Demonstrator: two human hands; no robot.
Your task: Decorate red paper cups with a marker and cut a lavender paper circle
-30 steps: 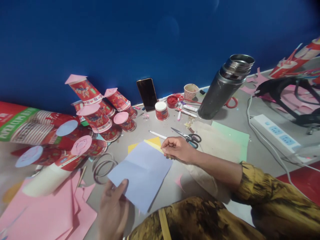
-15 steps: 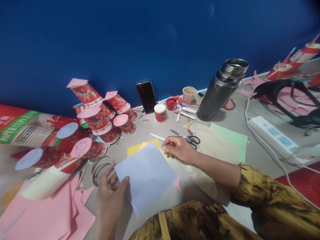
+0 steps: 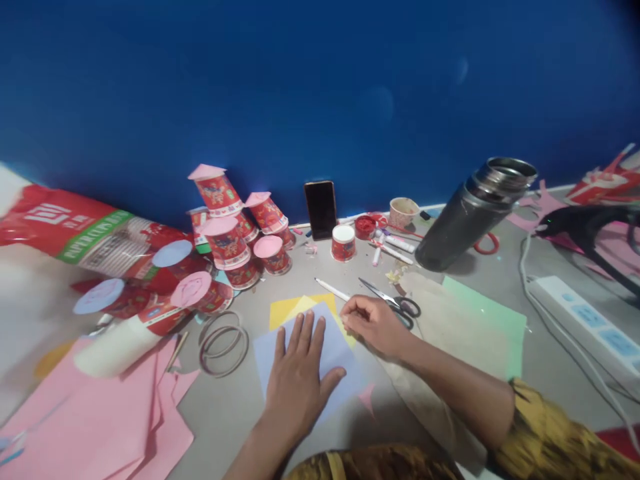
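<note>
My left hand [image 3: 300, 373] lies flat with spread fingers on a light blue sheet of paper [image 3: 345, 360]. Just right of the sheet, my right hand [image 3: 373, 323] is closed, its fingertips curled together; whether anything is in them I cannot make out. Under the blue sheet's far edge, yellow paper [image 3: 280, 313] sticks out. A white pen [image 3: 331, 289] lies beyond my right hand, its near end partly hidden. Scissors with black handles [image 3: 407, 307] rest beside that hand. A small pink paper scrap [image 3: 367, 399] lies at the blue sheet's right corner.
Red paper cups [image 3: 225, 247] with pink tops are stacked at left, near bracelet-like rings [image 3: 223, 343] and pink paper [image 3: 105, 420]. A phone [image 3: 321, 210] leans on the blue wall. Right stand a dark flask [image 3: 460, 220], green paper [image 3: 487, 313] and a power strip [image 3: 585, 320].
My left hand has moved from the blue sheet's left edge onto its middle and flattened out. The sheet now lies flatter. My right hand stays curled beside it. The view has shifted left.
</note>
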